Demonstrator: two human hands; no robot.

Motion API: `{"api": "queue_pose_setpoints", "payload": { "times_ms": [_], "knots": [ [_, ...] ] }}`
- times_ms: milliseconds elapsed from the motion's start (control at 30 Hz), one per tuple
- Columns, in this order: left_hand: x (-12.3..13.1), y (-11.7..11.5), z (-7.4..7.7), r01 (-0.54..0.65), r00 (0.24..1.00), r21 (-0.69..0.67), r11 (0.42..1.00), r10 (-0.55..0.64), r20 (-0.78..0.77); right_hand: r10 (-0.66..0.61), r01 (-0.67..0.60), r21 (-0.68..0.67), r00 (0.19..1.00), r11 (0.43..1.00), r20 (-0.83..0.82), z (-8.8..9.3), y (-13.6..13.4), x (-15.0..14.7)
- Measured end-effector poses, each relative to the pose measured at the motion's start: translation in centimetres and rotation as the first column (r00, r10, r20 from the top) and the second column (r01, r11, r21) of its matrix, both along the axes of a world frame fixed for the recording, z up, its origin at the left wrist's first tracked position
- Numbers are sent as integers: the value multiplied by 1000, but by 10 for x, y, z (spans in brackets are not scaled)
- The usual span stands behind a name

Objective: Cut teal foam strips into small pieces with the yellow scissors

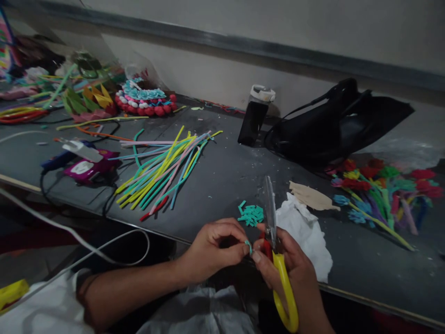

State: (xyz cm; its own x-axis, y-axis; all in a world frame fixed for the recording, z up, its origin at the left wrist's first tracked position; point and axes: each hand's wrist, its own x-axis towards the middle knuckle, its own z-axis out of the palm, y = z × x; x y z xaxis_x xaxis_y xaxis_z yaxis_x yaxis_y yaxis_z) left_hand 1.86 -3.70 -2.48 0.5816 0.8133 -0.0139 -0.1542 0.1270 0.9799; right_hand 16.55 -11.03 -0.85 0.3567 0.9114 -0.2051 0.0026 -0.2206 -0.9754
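Observation:
My left hand (pixel 217 246) pinches a short teal piece of pipe cleaner (pixel 249 246) between thumb and fingertips, just over the table's front edge. In my right hand (pixel 295 273) is a pair of scissors (pixel 285 287) with a yellow handle, its blades pointing up and away from me. The right thumb and fingertips are close to the teal piece; I cannot tell whether they touch it. Just beyond the hands lies a small pile of cut teal pieces (pixel 251 215). Crumpled white paper (pixel 306 236) rests beside the right hand.
Long colored pipe cleaners (pixel 163 169) are spread at centre-left, near a purple glue gun (pixel 90 169) and cables. A bottle (pixel 253 118) and a black bag (pixel 320 125) stand behind. Pipe cleaner flowers (pixel 385 190) lie at right, felt-like decorations (pixel 146 99) at back left.

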Motion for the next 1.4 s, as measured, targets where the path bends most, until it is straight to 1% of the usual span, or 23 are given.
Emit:
{"api": "queue_pose_setpoints", "payload": {
  "times_ms": [67,133,200,300,367,467,500,567,633,700,867,967,1033,1233,1400],
  "knots": [
    [1,-1,-1,-3,1000,-4,1000,3,4,8,-8,7,1000,1000,16,0,0,-1],
    [2,-2,-3,-2,1000,-52,999,3,22,5,-6,22,999,1000,40,-1,0,-3],
    [4,-5,-4,18,998,-150,988,-10,56,-9,5,46,997,999,82,-2,-1,-4],
    [5,-7,-5,39,995,-294,955,-9,101,-5,-5,63,989,998,151,-3,-2,-3],
    [4,-7,-3,33,995,-364,931,4,101,32,-42,55,982,998,186,-5,-2,1],
    [1,-2,3,24,995,-445,895,21,96,125,-144,47,953,989,276,-8,-4,7],
    [-1,1,5,10,995,-453,892,37,95,147,-169,44,936,985,320,-9,-5,9],
    [-4,7,9,-41,992,-429,903,89,94,159,-191,32,890,981,428,-12,-7,12],
    [-7,13,13,-92,985,-394,915,141,97,174,-227,28,815,973,552,-15,-9,13],
    [-10,16,16,-116,981,-369,922,166,105,190,-285,38,726,958,661,-18,-9,14],
    [-15,18,16,-123,983,-338,933,163,90,172,-387,68,552,920,816,-25,-8,25],
    [-16,17,15,-120,984,-325,938,156,86,160,-432,69,471,899,867,-27,-9,33],
    [-15,17,14,-113,984,-327,938,151,93,144,-433,73,449,899,882,-28,-11,36],
    [-13,18,12,-107,986,-344,933,143,81,105,-457,112,424,883,899,-34,-14,41],
    [-13,18,12,-118,987,-349,930,149,65,96,-471,118,407,874,908,-32,-15,40]
  ]
}}
